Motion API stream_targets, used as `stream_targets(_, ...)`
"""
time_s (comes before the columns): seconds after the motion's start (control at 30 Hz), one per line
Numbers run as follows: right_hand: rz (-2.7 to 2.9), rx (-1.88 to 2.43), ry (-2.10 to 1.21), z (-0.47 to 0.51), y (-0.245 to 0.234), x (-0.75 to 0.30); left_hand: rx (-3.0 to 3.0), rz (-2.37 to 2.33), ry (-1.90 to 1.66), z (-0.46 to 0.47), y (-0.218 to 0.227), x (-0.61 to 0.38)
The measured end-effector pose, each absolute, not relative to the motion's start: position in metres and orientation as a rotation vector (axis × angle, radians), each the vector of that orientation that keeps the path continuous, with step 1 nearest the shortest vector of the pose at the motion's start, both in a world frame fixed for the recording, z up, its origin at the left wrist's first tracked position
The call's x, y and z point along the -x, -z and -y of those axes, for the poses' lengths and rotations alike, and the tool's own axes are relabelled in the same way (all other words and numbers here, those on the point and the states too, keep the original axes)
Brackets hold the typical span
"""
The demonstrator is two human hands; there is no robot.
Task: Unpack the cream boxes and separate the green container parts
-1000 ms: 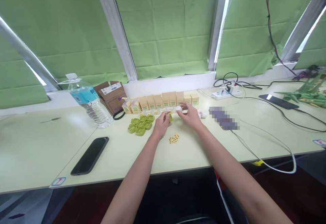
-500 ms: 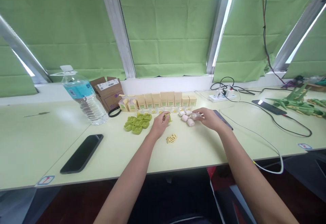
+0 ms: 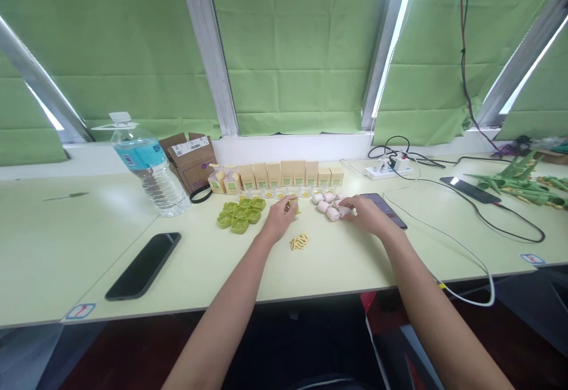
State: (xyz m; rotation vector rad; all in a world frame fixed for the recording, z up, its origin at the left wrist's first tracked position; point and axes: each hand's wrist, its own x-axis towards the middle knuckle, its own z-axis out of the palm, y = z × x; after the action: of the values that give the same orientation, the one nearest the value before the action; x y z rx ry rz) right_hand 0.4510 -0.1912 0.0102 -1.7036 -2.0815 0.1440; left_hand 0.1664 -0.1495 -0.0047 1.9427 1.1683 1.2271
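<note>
My left hand [image 3: 280,217] is closed around a small green piece [image 3: 293,205], mostly hidden by the fingers; its colour matches the green cups to the left. My right hand [image 3: 361,213] is at the right side of a cluster of pale pink and white rounded pieces [image 3: 332,214], its fingers closed on one whitish piece [image 3: 348,210]. Several green flower-like cups [image 3: 239,225] sit grouped left of my left hand. A little pile of curved yellow strips [image 3: 299,242] lies on the table between my forearms.
Small beige boxes [image 3: 286,172] stand in a row at the back, with little clear containers [image 3: 268,193] before them. A water bottle [image 3: 153,171], a cardboard box [image 3: 193,162] and a phone [image 3: 142,266] are on the left. Cables and a power strip [image 3: 386,171] lie right.
My right hand has lowered slightly toward the table beside the pale pieces, uncovering more of the dark tablet-like device behind it. The left hand stays almost in place.
</note>
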Motion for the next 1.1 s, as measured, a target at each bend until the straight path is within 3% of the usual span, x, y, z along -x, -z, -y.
stream_targets(0.37, 1.979, 1.399, -0.104, 0.186, -0.032, -0.402, -1.689, -1.040, -1.226, 0.145, 0.007, -0.168)
stream_targets(0.63, 1.976, 1.165, -0.376, 0.154, -0.029, -0.330, -1.503, -0.946, -1.311, 0.135, 0.007, -0.166)
stream_targets(0.8, 1.669, 1.078, -0.648, 0.152, -0.006, -0.317, -1.486, -0.967, -1.303, 0.132, 0.008, -0.163)
stream_targets(1.1, 1.615, 1.090, -0.732, 0.152, 0.011, -0.319, -1.580, -1.008, -1.218, 0.134, 0.009, -0.164)
